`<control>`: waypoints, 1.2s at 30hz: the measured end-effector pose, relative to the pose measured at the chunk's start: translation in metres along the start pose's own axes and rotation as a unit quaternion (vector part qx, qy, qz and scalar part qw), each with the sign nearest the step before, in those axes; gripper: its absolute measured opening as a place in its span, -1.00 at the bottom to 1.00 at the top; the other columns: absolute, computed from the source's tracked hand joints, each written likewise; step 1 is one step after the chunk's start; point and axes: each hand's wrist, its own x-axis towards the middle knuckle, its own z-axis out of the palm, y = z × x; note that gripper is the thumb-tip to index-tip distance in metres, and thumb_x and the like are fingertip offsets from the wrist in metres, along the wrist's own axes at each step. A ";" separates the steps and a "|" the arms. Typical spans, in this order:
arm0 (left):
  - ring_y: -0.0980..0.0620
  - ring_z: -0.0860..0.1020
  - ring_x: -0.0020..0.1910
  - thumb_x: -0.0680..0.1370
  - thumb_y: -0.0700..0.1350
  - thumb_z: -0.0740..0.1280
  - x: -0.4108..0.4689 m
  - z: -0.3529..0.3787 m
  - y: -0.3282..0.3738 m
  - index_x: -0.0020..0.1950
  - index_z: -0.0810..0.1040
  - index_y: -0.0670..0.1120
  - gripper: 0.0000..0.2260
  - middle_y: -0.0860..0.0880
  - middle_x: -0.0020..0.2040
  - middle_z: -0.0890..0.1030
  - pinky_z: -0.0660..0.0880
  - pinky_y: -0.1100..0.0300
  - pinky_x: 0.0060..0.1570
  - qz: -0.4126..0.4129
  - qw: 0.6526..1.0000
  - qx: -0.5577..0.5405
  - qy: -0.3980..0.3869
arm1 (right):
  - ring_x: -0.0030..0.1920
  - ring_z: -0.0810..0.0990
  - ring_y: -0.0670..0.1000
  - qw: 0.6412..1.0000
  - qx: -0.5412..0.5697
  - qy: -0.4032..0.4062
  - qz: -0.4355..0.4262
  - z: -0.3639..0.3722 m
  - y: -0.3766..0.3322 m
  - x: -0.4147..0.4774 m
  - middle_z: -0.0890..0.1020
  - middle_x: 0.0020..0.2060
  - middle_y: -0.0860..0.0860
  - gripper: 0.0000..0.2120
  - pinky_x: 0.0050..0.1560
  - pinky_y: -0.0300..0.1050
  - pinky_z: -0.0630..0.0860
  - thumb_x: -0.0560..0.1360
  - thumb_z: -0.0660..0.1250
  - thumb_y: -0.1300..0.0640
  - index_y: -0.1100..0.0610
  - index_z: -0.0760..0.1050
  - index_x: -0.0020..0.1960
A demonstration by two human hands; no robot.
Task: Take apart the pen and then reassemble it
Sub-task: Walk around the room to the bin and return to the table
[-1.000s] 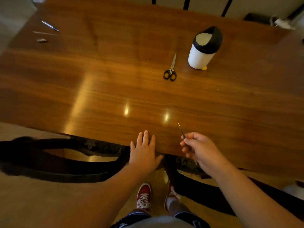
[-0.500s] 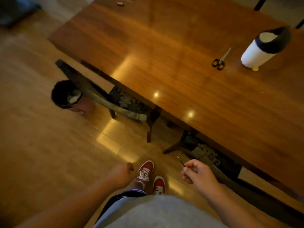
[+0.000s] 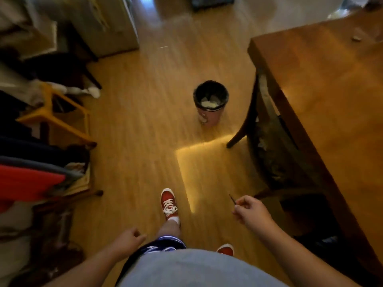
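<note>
A thin dark pen part (image 3: 232, 199), probably the refill, is pinched between thumb and fingers of the right hand (image 3: 249, 210), which is curled closed around its lower end. Its long axis is tilted up and to the left, with the free tip pointing away from the body, towards the floor ahead. The left hand (image 3: 129, 240) is held low beside the hip, loosely curled, and nothing can be seen in it. The bench (image 3: 323, 104) lies to the right and ahead, so the right hand is judged the nearer one to it. A small speck (image 3: 356, 38) is seen at the far end of the bench; whether it belongs to the pen cannot be told. The remaining pen parts are not in view, and the whole frame is smeared by motion. A bin (image 3: 210, 104) stands on the floor ahead, near the bench corner.
</note>
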 end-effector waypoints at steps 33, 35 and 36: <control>0.01 0.61 -0.04 0.56 0.07 0.31 0.222 -0.423 0.184 0.07 0.55 -0.04 -0.79 -0.02 -0.02 0.63 0.57 0.06 0.00 0.043 0.984 -0.163 0.050 | -0.17 0.65 0.06 0.980 -0.174 -0.075 0.056 0.059 -0.407 0.363 0.66 -0.17 0.09 -0.93 -0.25 -0.11 0.56 0.56 0.28 0.20 0.11 0.53 -0.07; -0.05 0.62 -0.03 0.57 0.04 0.32 0.229 -0.440 0.184 0.07 0.57 -0.09 -0.78 -0.08 -0.02 0.65 0.57 0.02 0.04 0.015 0.984 -0.168 0.057 | -0.17 0.65 0.04 0.979 -0.183 -0.083 0.027 0.062 -0.447 0.385 0.65 -0.18 0.08 -0.93 -0.28 -0.16 0.54 0.55 0.29 0.20 0.10 0.53 -0.09; -0.08 0.62 -0.03 0.57 0.03 0.32 0.233 -0.448 0.183 0.06 0.57 -0.12 -0.77 -0.11 -0.02 0.65 0.57 0.00 0.05 -0.001 0.983 -0.175 0.056 | -0.17 0.65 0.03 0.979 -0.182 -0.086 0.012 0.065 -0.468 0.395 0.65 -0.18 0.08 -0.93 -0.29 -0.17 0.53 0.54 0.30 0.20 0.10 0.53 -0.09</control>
